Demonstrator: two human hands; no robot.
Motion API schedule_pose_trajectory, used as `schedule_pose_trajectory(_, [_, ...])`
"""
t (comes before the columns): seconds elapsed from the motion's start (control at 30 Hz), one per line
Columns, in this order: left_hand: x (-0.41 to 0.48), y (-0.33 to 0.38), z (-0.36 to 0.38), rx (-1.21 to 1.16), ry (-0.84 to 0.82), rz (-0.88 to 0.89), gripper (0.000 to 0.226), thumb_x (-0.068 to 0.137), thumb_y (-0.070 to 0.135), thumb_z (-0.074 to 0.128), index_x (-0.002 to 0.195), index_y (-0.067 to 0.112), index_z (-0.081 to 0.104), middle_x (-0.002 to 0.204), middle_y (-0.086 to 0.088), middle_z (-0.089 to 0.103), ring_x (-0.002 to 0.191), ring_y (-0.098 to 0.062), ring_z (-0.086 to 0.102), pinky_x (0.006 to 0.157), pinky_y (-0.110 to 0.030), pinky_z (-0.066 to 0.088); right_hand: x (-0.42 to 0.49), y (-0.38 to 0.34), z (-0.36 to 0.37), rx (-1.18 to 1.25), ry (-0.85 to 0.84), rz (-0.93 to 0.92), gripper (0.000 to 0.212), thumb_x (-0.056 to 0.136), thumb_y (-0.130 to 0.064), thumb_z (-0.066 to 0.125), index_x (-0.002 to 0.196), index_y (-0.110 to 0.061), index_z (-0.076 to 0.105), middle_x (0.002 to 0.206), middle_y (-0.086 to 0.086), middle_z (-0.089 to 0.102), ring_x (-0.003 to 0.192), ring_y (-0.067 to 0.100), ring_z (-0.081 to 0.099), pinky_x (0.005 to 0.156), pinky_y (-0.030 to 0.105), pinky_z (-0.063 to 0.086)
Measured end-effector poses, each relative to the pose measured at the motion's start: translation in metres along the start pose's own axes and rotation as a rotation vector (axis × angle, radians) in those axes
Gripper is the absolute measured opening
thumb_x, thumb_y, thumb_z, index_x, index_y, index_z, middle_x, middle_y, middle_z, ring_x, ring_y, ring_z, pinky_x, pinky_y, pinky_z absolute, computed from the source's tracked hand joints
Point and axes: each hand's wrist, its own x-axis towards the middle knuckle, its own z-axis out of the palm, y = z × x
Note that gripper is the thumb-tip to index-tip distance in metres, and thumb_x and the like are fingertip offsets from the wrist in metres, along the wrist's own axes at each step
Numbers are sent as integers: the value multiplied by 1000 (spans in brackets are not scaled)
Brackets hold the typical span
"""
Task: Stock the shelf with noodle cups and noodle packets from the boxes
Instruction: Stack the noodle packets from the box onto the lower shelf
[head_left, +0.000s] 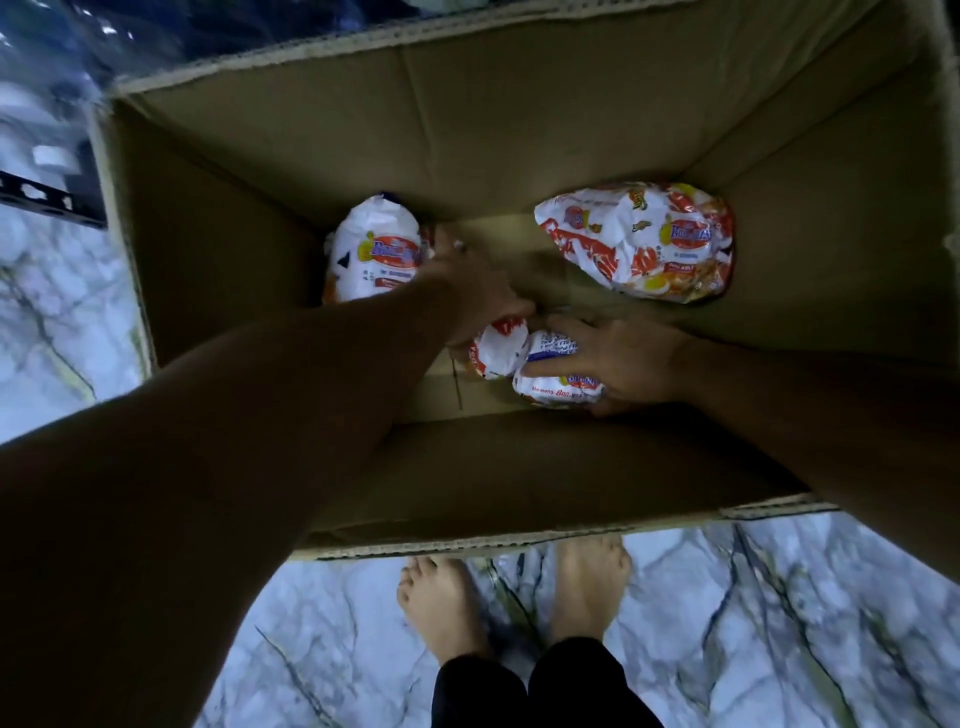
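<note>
- Head view: a big open brown cardboard box (519, 130) stands on a grey-veined white marble floor (727, 623), with bare feet (441, 608) at its 6 o'clock edge.
- A crumpled white-and-red noodle packet (639, 244) lies at 2 o'clock on the box bottom, apart from both hands.
- A second white noodle packet (371, 254) lies at 10 o'clock. The left hand (467, 291) reaches it with fingertips touching; I cannot tell whether they grip.
- The right hand (628, 364), at 5 o'clock, curls its fingers round a white blue-lettered packet (558, 382).
- A small red-white packet (496, 356) lies just beside it, under the left hand's thumb side.
</note>
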Motion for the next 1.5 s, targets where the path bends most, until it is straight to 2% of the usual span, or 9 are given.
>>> schedule_pose_trajectory(0.1, [45, 54, -22, -168, -90, -133, 27, 80, 4, 56, 103, -6, 64, 101, -29, 68, 98, -44, 63, 80, -50, 46, -9, -6, -16, -5, -36, 42, 94, 85, -60, 69, 158, -50, 10, 167, 8, 13, 131, 35, 50, 107, 45, 45])
schedule_pose_trajectory(0.2, [46, 61, -36, -204, -83, -207, 29, 87, 5, 51, 112, -5, 61, 101, -27, 66, 97, -43, 62, 79, -49, 46, -36, -10, -37, -1, 32, 67, 87, 80, -54, 70, 154, -47, 24, 153, 11, 34, 106, 35, 64, 80, 40, 55])
schedule_pose_trajectory(0.4, [39, 60, -56, 159, -8, 180, 38, 91, 11, 42, 125, 0, 53, 110, -24, 65, 104, -42, 61, 85, -48, 47, -144, -29, -99, 178, 235, 209, 78, 69, -59, 64, 142, -48, 39, 148, 13, 49, 107, 37, 68, 75, 41, 59])
schedule_pose_trajectory(0.53, [39, 260, -362, 371, -109, 680, 71, 90, 58, 60, 152, 37, 34, 145, 1, 50, 125, -25, 55, 94, -42, 49, -208, -61, -152, 279, 359, 301, 81, 66, -69, 56, 142, -50, 36, 145, 1, 47, 102, 31, 69, 74, 39, 59])
schedule_pose_trajectory(0.6, [0, 346, -493, 420, 7, 687, 93, 70, 78, 71, 147, 47, 29, 144, 3, 52, 121, -29, 59, 90, -43, 55, -237, -84, -179, 316, 425, 319, 81, 65, -71, 59, 142, -50, 40, 144, -3, 48, 100, 27, 70, 72, 33, 54])
schedule_pose_trajectory(0.9, [-182, 301, -693, 239, 41, 756, 85, 64, 82, 62, 138, 57, 29, 125, 6, 50, 107, -28, 62, 76, -37, 52, -386, -212, -316, 441, 627, 310, 81, 70, -56, 77, 140, -57, 36, 145, -23, 37, 112, 11, 60, 79, 30, 48])
schedule_pose_trajectory(1.23, [-321, 285, -870, 264, 300, 951, 82, 71, 74, 73, 142, 59, 35, 139, 21, 48, 119, -16, 59, 84, -39, 55, -515, -309, -456, 247, 753, 272, 78, 67, -65, 57, 139, -62, 26, 143, -32, 34, 106, 4, 58, 81, 31, 51])
schedule_pose_trajectory(1.4, [-369, 291, -941, 246, 371, 959, 85, 63, 77, 70, 140, 54, 41, 134, 19, 54, 118, -17, 58, 85, -37, 52, -562, -332, -521, 223, 807, 250, 78, 65, -65, 59, 139, -60, 36, 130, -32, 41, 96, -2, 53, 71, 14, 35])
schedule_pose_trajectory(1.5, [-384, 296, -975, 188, 400, 971, 85, 63, 74, 74, 140, 54, 45, 127, 16, 55, 116, -16, 58, 88, -37, 51, -583, -341, -554, 181, 855, 237, 77, 64, -63, 59, 135, -66, 29, 124, -33, 42, 99, 0, 52, 80, 22, 45])
